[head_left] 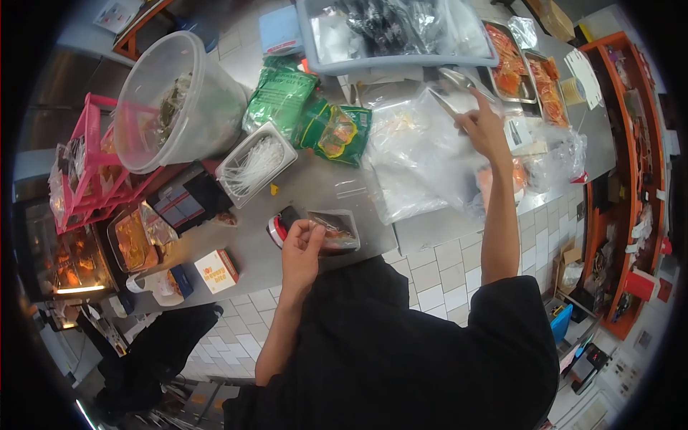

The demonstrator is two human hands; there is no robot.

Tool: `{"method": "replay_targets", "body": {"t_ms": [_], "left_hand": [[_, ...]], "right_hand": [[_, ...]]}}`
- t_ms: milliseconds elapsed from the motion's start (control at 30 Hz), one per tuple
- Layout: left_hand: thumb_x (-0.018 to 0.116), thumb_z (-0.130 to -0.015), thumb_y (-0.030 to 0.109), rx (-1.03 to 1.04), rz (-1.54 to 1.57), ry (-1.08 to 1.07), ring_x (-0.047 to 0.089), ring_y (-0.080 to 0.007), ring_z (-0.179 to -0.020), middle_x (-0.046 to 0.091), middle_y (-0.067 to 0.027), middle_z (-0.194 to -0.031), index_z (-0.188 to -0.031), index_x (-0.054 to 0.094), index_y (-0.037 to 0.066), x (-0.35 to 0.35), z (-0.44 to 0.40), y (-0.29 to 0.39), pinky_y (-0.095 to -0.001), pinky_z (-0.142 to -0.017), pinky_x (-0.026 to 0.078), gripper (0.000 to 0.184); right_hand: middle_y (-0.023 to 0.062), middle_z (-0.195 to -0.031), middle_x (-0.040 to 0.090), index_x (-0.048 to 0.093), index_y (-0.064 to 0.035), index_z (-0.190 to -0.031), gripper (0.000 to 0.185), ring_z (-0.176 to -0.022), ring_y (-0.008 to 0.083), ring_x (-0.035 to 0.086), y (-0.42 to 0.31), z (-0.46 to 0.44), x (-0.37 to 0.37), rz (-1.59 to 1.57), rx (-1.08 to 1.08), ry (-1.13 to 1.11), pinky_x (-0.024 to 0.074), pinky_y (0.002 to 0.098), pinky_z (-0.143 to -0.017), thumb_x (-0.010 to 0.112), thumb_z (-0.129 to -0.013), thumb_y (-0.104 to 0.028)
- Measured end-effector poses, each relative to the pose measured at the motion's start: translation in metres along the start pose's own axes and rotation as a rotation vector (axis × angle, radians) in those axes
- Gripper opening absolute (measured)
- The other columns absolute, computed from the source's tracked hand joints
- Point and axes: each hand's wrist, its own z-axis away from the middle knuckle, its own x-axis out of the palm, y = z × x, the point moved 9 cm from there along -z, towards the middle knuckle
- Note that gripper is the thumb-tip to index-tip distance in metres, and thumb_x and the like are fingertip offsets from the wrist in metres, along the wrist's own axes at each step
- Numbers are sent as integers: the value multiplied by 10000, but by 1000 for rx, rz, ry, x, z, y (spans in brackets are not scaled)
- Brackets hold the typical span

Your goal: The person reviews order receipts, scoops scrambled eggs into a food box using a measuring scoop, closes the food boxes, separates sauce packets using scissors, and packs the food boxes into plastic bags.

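My left hand (302, 245) is closed, thumb and fingers pinched at the near-left edge of a small container (342, 228) with dark contents and a clear, shiny covering. Just behind that hand lies a red, white and black object (278, 228), partly hidden. Further right, my right hand (484, 129) reaches over the counter. Its index finger and thumb are on a shiny metal utensil (446, 104) with two long parts; its exact kind is unclear. Beneath it spreads a stack of clear plastic bags (408, 154).
A blue-grey tub (401, 66) of packaged goods stands at the back. Nearby are metal trays of reddish food (510, 64), green packets (283, 93), a metal container of white plastic pieces (256, 163), a large clear bucket (161, 107), a pink basket (89, 161) and a small printed box (216, 271).
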Motion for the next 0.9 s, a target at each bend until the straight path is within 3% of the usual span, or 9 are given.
{"method": "replay_targets", "body": {"t_ms": [67, 200, 267, 333, 400, 533, 667, 800, 900], "left_hand": [[538, -1005, 129, 17, 11, 15, 667, -171, -828, 678, -118, -978, -1046, 511, 20, -7, 0, -4, -285, -754, 551, 120], [553, -996, 122, -8, 78, 19, 672, -170, -814, 675, -108, -969, -1052, 509, 27, -14, -1, -14, -281, -738, 542, 118], [560, -993, 121, -27, 129, 5, 674, -170, -818, 672, -103, -968, -1060, 508, 32, -15, -1, -16, -280, -744, 538, 122], [574, -984, 109, -8, 135, 13, 675, -169, -831, 668, -102, -990, -1063, 507, 32, -17, 1, -11, -276, -758, 534, 130], [589, -970, 89, -7, 199, -1, 672, -172, -859, 662, -102, -1010, -1051, 507, 31, -19, 7, -13, -281, -790, 537, 129], [644, -908, -6, 47, 205, -28, 658, -180, -972, 657, -142, -1109, -1150, 446, 36, -17, 8, -9, -287, -843, 538, 316], [667, -873, -41, 108, 257, -131, 649, -184, -1016, 646, -155, -1163, -1251, 402, 62, -15, 5, 1, -286, -849, 526, 473], [704, -811, -54, 179, 15, -227, 628, -147, -934, 635, -101, -1155, -1341, 463, 93, -9, 9, 29, -286, -837, 501, 600], [738, -781, -28, 192, -109, -249, 606, -121, -907, 634, -57, -1137, -1271, 561, 89, -10, 5, 33, -274, -832, 497, 533]], "right_hand": [[99, -812, 730, 544, -76, -1301, 450, -758, 205, 701, -31, 8, 6, -17, -92, -10, 507, 296, -734, 632, -880, -209], [81, -872, 713, 570, -98, -1257, 407, -820, 235, 684, -48, 16, 76, 39, -99, -181, 484, 353, -769, 644, -870, -202], [74, -980, 668, 594, -121, -1197, 342, -903, 268, 642, -69, 32, 83, 454, -352, 199, 443, 414, -805, 643, -865, -184], [86, -1058, 617, 604, -142, -1158, 298, -969, 303, 601, -69, 42, 87, 388, -318, 188, 410, 458, -818, 630, -862, -152], [104, -1053, 626, 602, -131, -1162, 306, -974, 324, 607, -49, 52, 110, 310, -134, -67, 421, 460, -821, 625, -858, -149], [106, -1048, 629, 595, -120, -1164, 326, -980, 329, 611, -16, 48, 130, 190, -166, -39, 424, 461, -828, 640, -846, -174], [101, -976, 678, 575, -184, -1230, 442, -950, 314, 630, -20, 40, 127, 340, -224, -152, 422, 503, -805, 690, -804, -216], [49, -847, 729, 563, -274, -1270, 501, -834, 300, 667, -38, 39, 126, 469, -217, -395, 419, 498, -798, 715, -794, -306], [53, -802, 722, 636, -230, -1168, 407, -794, 322, 675, -20, 33, 130, 387, -218, -326, 468, 458, -768, 724, -780, -317]]}}
